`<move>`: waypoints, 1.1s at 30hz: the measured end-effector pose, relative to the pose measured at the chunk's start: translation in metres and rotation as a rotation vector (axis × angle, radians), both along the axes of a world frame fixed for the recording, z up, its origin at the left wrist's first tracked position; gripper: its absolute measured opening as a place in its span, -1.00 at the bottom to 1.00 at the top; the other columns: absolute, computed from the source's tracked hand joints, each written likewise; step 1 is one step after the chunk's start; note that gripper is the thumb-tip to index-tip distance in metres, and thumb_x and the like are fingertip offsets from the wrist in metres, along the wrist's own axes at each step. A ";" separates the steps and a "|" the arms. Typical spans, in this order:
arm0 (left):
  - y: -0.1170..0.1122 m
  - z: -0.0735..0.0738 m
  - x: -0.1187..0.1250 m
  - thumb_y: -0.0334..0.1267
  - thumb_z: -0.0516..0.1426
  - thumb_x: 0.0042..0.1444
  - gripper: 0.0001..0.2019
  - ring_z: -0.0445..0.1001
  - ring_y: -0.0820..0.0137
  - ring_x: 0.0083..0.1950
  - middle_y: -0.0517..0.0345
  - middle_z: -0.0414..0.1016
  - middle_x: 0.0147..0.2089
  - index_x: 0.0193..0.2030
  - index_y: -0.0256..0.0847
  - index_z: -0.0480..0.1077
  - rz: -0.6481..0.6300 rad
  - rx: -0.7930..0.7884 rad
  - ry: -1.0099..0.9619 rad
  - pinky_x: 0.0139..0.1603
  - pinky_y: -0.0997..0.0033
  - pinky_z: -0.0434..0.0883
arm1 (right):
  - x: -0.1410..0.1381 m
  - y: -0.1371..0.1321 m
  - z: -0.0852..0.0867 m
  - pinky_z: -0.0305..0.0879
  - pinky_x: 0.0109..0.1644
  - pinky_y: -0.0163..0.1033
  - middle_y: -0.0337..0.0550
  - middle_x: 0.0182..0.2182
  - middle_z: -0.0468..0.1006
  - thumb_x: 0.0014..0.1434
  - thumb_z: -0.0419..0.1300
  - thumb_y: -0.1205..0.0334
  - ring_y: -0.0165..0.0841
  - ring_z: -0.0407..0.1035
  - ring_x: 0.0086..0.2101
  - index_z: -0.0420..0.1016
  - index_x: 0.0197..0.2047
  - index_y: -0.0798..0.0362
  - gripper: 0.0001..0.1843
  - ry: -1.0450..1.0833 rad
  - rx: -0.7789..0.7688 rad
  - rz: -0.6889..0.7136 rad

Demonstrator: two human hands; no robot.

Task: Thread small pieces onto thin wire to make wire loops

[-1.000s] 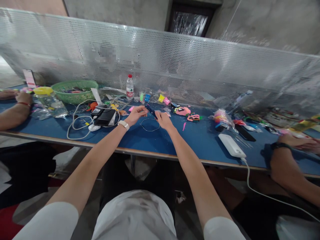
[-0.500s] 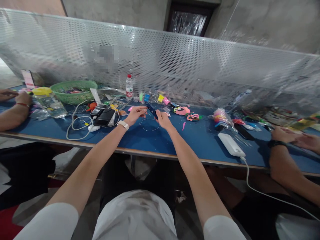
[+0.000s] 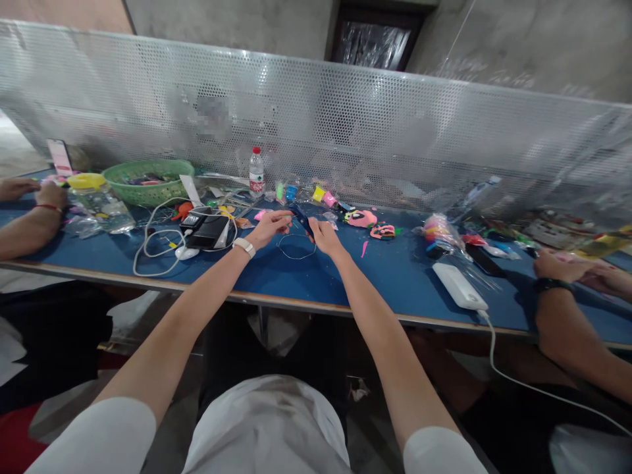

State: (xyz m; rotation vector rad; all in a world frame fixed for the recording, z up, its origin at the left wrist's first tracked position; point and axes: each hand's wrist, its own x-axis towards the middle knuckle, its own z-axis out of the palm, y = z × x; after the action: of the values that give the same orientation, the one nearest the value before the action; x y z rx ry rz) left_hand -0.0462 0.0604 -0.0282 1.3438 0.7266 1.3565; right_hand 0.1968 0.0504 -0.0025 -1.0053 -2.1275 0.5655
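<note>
Both my arms reach out over the blue table (image 3: 345,283). My left hand (image 3: 269,227), with a white watch at the wrist, is closed in a pinch near the left end of a small dark blue strip (image 3: 299,219). My right hand (image 3: 326,237) is closed on the strip's right end. A thin wire loop (image 3: 295,246) lies on the table just below and between the two hands. Whether my left fingers touch the strip or the wire I cannot tell.
A green basket (image 3: 148,181), a water bottle (image 3: 256,172), black devices with white cables (image 3: 205,230) and coloured clay pieces (image 3: 365,220) lie about. A white power bank (image 3: 459,285) sits at the right. Other people's arms rest at the left (image 3: 29,220) and right (image 3: 567,316). A perforated screen (image 3: 345,125) backs the table.
My hands stay in nearly the same place on the strip. The person at the right has drawn their hands a little further right and back.
</note>
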 end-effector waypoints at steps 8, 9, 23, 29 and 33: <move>-0.002 0.001 0.000 -0.09 0.60 0.00 -0.51 0.52 0.49 -0.41 0.16 0.61 -0.32 -0.03 -0.30 0.62 -0.018 -0.027 -0.034 -0.32 0.43 0.44 | -0.003 0.002 0.000 0.36 -0.15 -0.11 -0.06 -0.53 0.55 0.35 -0.40 -0.75 -0.16 0.54 -0.36 0.41 -0.51 -0.04 0.06 -0.011 0.018 -0.058; -0.002 0.001 0.000 -0.09 0.60 0.01 -0.51 0.51 0.49 -0.41 0.16 0.61 -0.32 -0.03 -0.29 0.62 -0.012 -0.017 -0.033 -0.32 0.43 0.43 | -0.004 0.002 0.000 0.37 -0.14 -0.10 -0.05 -0.52 0.55 0.35 -0.40 -0.75 -0.16 0.54 -0.37 0.41 -0.51 -0.03 0.06 -0.009 0.015 -0.060; -0.003 0.003 0.001 -0.03 0.60 -0.03 -0.52 0.49 0.48 -0.42 0.15 0.60 -0.32 -0.11 -0.27 0.62 0.023 0.035 -0.014 -0.35 0.43 0.42 | -0.003 -0.002 0.002 0.37 -0.11 -0.08 -0.02 -0.51 0.58 0.42 -0.39 -0.68 -0.14 0.53 -0.35 0.38 -0.49 -0.06 0.00 -0.054 0.051 -0.045; -0.004 0.003 0.002 -0.05 0.59 0.01 -0.55 0.48 0.49 -0.41 0.17 0.58 -0.34 -0.14 -0.26 0.57 0.014 0.007 -0.024 -0.35 0.44 0.41 | -0.001 -0.003 0.003 0.38 -0.09 -0.11 -0.05 -0.50 0.59 0.46 -0.36 -0.64 -0.17 0.52 -0.37 0.39 -0.47 -0.04 -0.03 -0.045 0.056 -0.026; -0.006 0.005 0.001 -0.01 0.58 0.06 -0.55 0.48 0.49 -0.40 0.17 0.56 -0.34 -0.23 -0.23 0.51 -0.008 0.002 -0.026 -0.35 0.46 0.42 | -0.002 0.000 0.003 0.35 -0.12 -0.10 -0.03 -0.49 0.59 0.41 -0.40 -0.69 -0.15 0.53 -0.35 0.38 -0.47 -0.05 0.00 -0.060 0.076 -0.037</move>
State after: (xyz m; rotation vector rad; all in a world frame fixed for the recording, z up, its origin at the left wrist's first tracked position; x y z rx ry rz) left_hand -0.0454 0.0548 -0.0232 1.3268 0.7016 1.3667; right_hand 0.1946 0.0500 0.0001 -1.0283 -2.1615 0.4378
